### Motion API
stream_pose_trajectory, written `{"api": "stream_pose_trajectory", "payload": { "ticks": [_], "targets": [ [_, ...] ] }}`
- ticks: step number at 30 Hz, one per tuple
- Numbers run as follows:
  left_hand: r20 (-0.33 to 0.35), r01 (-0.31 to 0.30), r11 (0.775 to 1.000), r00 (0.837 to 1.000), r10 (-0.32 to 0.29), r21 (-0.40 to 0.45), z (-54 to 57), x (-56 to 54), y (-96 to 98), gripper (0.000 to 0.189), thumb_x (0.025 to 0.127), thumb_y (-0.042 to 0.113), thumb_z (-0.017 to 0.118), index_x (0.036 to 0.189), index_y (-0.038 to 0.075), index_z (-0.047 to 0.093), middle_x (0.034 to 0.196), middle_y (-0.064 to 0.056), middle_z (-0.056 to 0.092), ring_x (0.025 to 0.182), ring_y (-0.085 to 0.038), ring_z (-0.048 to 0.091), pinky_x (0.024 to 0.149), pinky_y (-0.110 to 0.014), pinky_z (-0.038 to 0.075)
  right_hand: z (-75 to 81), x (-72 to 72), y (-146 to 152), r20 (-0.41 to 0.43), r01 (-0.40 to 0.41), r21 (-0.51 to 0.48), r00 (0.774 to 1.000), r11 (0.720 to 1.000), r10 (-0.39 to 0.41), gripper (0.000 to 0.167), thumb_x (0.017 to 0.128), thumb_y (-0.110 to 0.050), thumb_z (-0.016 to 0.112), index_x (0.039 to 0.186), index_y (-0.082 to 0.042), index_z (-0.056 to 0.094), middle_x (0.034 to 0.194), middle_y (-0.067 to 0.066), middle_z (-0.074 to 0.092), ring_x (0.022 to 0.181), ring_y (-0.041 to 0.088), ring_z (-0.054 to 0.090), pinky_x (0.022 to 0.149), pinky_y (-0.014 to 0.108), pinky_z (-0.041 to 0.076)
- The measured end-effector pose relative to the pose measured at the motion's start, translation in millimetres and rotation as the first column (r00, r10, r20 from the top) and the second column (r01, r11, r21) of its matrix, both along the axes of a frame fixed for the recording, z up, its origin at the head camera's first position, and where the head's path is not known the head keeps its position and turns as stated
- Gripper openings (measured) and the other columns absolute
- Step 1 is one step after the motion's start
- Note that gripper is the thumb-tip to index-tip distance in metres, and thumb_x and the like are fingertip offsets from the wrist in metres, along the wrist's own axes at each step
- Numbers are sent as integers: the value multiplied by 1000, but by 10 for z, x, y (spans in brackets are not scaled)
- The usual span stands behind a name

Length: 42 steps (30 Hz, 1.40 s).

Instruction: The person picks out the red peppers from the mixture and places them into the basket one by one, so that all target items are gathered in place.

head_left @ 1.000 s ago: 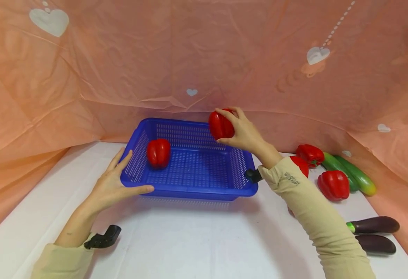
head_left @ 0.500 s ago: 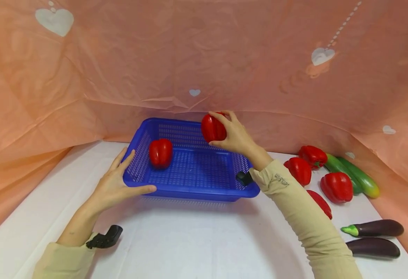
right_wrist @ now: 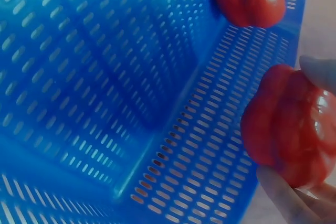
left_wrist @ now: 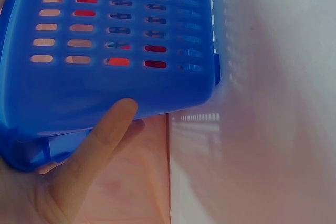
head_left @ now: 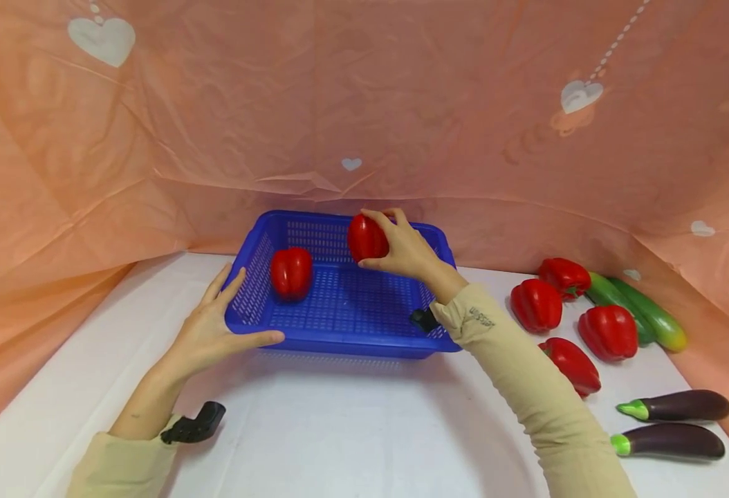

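A blue perforated plastic basket [head_left: 358,342] stands on the white surface, with one red bell pepper [head_left: 291,274] lying inside at its left. My right hand [head_left: 409,253] grips another red bell pepper [head_left: 363,239] between thumb and fingers, above the back part of the basket. In the right wrist view the held pepper [right_wrist: 286,127] is apart from the one lying inside. My left hand [head_left: 205,332] spans the basket's front left corner, fingers spread and fairly straight. Its thumb [left_wrist: 100,148] lies against the basket's outer wall in the left wrist view.
Several red bell peppers [head_left: 536,305] lie to the right of the basket. Behind them are two green cucumbers [head_left: 647,312], and nearer the front right lie two eggplants [head_left: 676,441]. A peach-coloured sheet [head_left: 402,104] hangs close behind the basket.
My right hand has moved left and lower with its bell pepper, from the back right rim to over the basket's interior. The left hand stays at the basket's corner.
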State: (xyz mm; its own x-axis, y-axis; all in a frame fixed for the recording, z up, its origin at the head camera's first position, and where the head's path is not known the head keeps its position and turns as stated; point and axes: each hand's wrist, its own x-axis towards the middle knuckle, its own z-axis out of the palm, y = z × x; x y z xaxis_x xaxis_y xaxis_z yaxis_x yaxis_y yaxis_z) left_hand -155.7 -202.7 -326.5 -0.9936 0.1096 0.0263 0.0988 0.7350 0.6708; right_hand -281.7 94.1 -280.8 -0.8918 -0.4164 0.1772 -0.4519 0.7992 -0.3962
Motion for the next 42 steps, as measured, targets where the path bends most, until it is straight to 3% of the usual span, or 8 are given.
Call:
{"api": "stream_pose_trajectory", "payload": {
  "ticks": [16, 26, 37, 42],
  "targets": [
    [6, -5, 1000, 1000, 5, -8, 2, -5, -11, 122, 69, 58, 78, 155, 13, 6, 162, -9, -7, 139, -55, 17, 100, -75, 26, -178, -66, -140, 85, -34, 77, 996, 996, 27, 89, 77, -40, 78, 150, -21, 31, 142, 20, 34, 112, 44, 56, 96, 53, 49],
    [13, -8, 1000, 1000, 9, -7, 4, -13, 0, 122, 68, 59, 79, 155, 12, 7, 162, -8, -6, 139, -55, 16, 101, -74, 25, -271, -111, -199, 221, -78, 150, 974, 986, 44, 95, 77, -43, 77, 152, -16, 25, 141, 25, 32, 118, 43, 53, 99, 51, 47],
    [6, -11, 1000, 1000, 11, -2, -22, 17, 0, 122, 68, 58, 79, 155, 11, 8, 162, -11, -5, 139, -55, 17, 101, -74, 25, -384, -118, -282, 210, -119, 220, 975, 968, 72, 94, 75, -48, 79, 149, -16, 31, 136, 22, 33, 111, 39, 57, 97, 48, 49],
    [-12, -16, 1000, 1000, 16, 5, -5, 8, 4, 121, 68, 58, 79, 155, 11, 8, 162, -10, -4, 139, -55, 18, 102, -73, 25, -357, -125, -284, 176, -104, 239, 982, 965, 62, 95, 73, -48, 80, 149, -18, 33, 135, 19, 34, 106, 38, 60, 93, 48, 51]
  ]
}}
